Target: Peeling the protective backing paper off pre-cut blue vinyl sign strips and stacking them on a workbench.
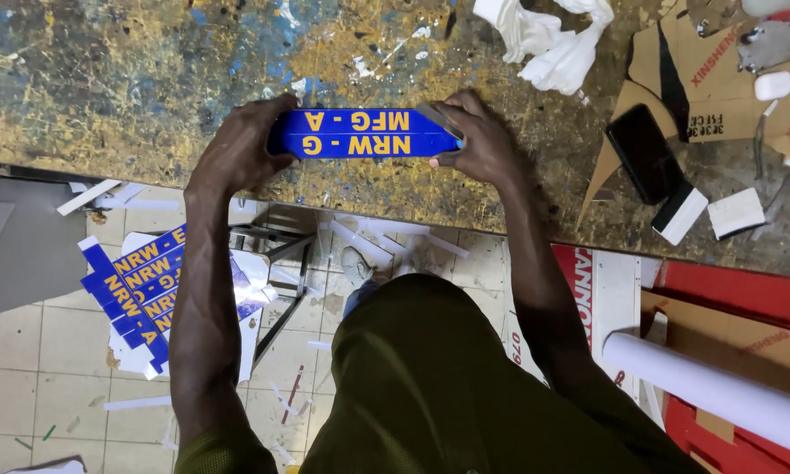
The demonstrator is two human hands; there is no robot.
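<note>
Looking down past my green trousers, I see a heap of blue sign strips with yellow lettering lying on the tiled floor to my left, among white offcuts, and I judge those to be pieces already finished, though I cannot say how many remain. Further out, both my forearms reach forward to the edge of the paint-stained workbench, where one more blue sign strip lies flat and lengthwise between my hands. My left hand curls over its left end, fingers closed around the edge and thumb tucked beneath, pinning it down. My right hand clasps the right end, and its fingers also pinch a small grey flat tool, perhaps a scraper, laid against the strip's top corner; I cannot tell exactly what it is. So this strip looks to be mid-work, still held and not yet set with the others. Beyond my right hand sit a black phone, small white blocks and cardboard, and farther back a crumpled white cloth.
</note>
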